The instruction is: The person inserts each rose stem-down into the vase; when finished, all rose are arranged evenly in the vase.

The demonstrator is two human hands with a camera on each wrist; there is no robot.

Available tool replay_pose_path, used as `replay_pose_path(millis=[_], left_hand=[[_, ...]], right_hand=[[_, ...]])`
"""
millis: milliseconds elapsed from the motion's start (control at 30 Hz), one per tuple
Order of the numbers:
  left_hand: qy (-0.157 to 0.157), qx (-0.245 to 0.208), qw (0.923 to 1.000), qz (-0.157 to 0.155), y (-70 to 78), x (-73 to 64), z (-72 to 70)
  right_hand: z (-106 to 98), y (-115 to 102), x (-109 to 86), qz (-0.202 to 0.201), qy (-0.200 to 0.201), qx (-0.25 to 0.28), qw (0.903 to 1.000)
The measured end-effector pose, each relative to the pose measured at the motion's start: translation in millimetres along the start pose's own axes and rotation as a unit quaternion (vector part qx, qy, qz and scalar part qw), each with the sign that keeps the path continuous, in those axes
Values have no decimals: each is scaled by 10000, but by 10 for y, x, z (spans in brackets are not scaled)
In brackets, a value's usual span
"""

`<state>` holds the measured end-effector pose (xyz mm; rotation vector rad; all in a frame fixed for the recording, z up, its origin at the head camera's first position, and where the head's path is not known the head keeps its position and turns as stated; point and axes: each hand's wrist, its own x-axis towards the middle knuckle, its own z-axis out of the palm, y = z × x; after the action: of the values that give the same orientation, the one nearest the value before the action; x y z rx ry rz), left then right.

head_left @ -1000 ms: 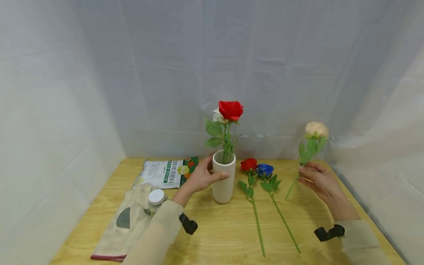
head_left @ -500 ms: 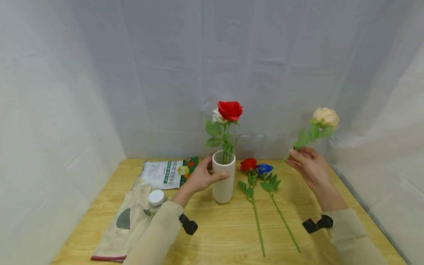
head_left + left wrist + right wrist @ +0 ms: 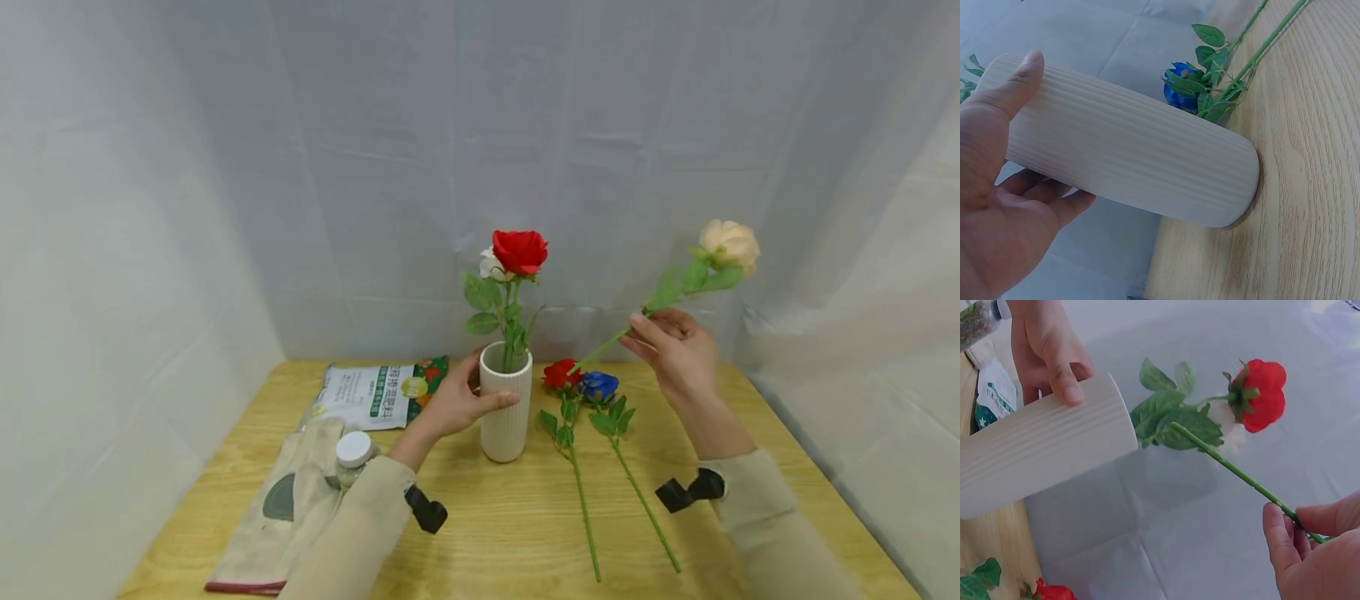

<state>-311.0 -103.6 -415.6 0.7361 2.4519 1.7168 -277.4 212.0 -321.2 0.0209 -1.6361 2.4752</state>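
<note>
A white ribbed vase (image 3: 506, 417) stands upright on the table with a red rose (image 3: 520, 252) and a white rose (image 3: 492, 265) in it. My left hand (image 3: 463, 402) grips the vase near its top, thumb across the front. To the right, my right hand (image 3: 678, 350) pinches the stem of a cream rose (image 3: 729, 246) in the air. Its bloom tilts up and right, and the bare stem end (image 3: 1179, 429) points left toward the vase. Below that stem end, a second red rose (image 3: 562, 375) and a blue rose (image 3: 600, 386) lie on the table.
At the left lie beige work gloves (image 3: 281, 508) and a printed fertilizer bag (image 3: 375, 396). A clear jar with a white lid (image 3: 355, 450) stands beside the left sleeve. Pale fabric (image 3: 375, 167) hangs behind the table and along its sides.
My right hand has moved left and up with the cream rose, which has tipped from near upright to a slant with its stem end pointing left. The left hand and vase stay put.
</note>
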Motion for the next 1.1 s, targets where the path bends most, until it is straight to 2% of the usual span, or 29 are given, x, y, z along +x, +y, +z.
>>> replay_pose_path(millis=[133, 300, 500, 867, 1100], left_hand=[[-6, -3, 10000, 53, -7, 1, 0], [-35, -8, 9998, 173, -13, 7, 0], [-16, -2, 9999, 115, -12, -2, 3], [-13, 24, 9999, 113, -1, -6, 12], [8, -7, 9998, 176, 23, -5, 18]], right_hand=[[153, 18, 7, -42, 6, 8, 10000], [322, 58, 12, -102, 100, -242, 9996], [498, 159, 50, -315, 68, -311, 9990], [690, 421, 109, -814, 340, -710, 9936], [790, 551, 98, -1098, 175, -705, 9913]])
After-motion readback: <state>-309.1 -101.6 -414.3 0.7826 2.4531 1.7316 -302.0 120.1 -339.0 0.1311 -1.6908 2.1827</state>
